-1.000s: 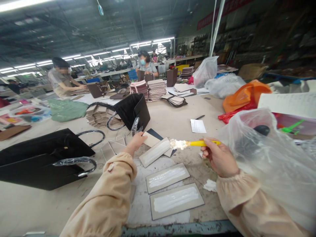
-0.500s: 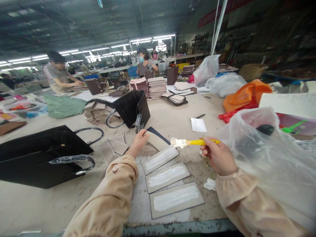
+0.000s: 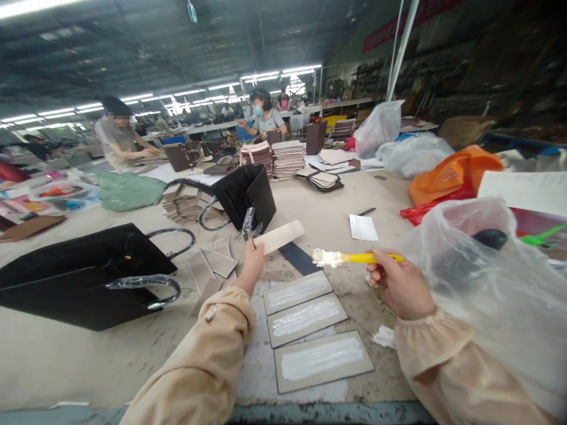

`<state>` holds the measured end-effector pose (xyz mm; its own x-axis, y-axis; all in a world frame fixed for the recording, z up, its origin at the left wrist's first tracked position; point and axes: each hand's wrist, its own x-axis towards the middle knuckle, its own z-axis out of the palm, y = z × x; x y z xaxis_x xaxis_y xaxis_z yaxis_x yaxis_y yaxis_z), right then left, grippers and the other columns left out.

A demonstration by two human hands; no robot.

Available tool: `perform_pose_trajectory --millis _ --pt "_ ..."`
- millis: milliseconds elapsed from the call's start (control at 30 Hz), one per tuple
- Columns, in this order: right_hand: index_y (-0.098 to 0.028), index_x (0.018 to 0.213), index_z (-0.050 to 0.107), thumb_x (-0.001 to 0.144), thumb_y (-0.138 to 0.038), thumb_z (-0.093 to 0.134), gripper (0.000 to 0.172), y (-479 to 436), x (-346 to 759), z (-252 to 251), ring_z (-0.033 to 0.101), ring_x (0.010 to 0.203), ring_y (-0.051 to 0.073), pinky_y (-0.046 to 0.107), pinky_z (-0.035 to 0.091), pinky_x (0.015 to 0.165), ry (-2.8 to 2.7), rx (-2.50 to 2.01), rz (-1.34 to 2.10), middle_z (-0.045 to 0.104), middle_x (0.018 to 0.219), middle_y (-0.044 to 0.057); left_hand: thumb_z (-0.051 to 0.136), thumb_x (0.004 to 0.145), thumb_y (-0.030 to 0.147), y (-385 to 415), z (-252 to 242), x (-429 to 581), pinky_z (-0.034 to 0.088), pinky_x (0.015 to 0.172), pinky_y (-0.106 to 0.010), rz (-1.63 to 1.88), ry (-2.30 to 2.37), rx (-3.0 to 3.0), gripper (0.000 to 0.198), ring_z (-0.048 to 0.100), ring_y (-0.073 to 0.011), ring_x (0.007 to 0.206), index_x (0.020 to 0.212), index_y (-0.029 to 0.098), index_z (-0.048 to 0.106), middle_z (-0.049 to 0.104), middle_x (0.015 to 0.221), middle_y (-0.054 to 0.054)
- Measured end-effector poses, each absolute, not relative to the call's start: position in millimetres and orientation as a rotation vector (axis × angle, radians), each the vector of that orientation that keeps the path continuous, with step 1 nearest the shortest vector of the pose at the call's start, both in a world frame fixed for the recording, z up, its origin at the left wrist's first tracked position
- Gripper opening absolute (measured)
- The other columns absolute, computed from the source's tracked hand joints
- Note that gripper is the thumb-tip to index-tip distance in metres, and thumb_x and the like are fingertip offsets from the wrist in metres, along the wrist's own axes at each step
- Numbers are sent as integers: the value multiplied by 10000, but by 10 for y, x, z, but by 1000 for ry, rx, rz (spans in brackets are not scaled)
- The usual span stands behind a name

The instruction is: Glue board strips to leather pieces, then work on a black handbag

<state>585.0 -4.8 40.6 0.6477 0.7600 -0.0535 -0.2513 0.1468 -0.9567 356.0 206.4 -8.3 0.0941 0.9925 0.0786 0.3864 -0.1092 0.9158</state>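
My left hand (image 3: pixel 252 258) pinches one end of a plain beige card piece (image 3: pixel 280 236) and holds it lifted above the table. Under it lies a dark navy piece (image 3: pixel 300 258). In my right hand (image 3: pixel 398 283) is a yellow-handled brush (image 3: pixel 354 258), its bristles white with glue and pointing left. Three card pieces smeared with white glue (image 3: pixel 305 316) lie in a row in front of me, between my two arms. Both arms wear beige sleeves.
Black handbags (image 3: pixel 84 268) lie at the left, another black bag (image 3: pixel 245 195) stands behind my left hand. Loose card pieces (image 3: pixel 212 262) sit beside it. A clear plastic bag (image 3: pixel 478 277) bulges at the right. Stacks of pieces (image 3: pixel 287 158) and other people are at the far end.
My left hand set the glued piece down as the third in the row, then picked up a plain beige piece and lifted it. The brush hand barely moved.
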Motion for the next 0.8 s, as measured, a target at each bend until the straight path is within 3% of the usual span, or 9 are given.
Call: perform_pose_trajectory --millis 133,433,600,800 --pt "-192 834 655 725 -399 690 236 -33 5861 358 461 446 53 139 412 399 -517 -1212 799 566 575 -29 432 846 160 1923 -172 3312 533 631 -262 875 1455 1497 137 619 -146 774 971 158 490 629 949 -84" --pt "-162 880 641 700 -437 710 335 388 5487 397 517 481 77 186 502 464 -722 -1317 998 611 627 -5 624 690 134 1854 -214 2853 501 592 -244 636 1501 1559 85 589 -146 649 672 147 542 561 644 6" --pt "-176 937 647 730 -419 691 322 712 5359 400 574 519 91 197 535 500 -834 -1333 1155 647 666 16 602 736 177 1837 -318 3028 465 488 -192 615 1517 1464 106 585 -107 538 819 161 539 568 651 23" --pt "-177 888 663 702 -426 718 315 880 5363 350 629 572 102 204 560 569 -902 -1302 1261 665 684 25 561 793 260 1839 -410 3215 444 448 -215 645 1577 1348 215 636 -151 512 969 180 468 635 754 -33"
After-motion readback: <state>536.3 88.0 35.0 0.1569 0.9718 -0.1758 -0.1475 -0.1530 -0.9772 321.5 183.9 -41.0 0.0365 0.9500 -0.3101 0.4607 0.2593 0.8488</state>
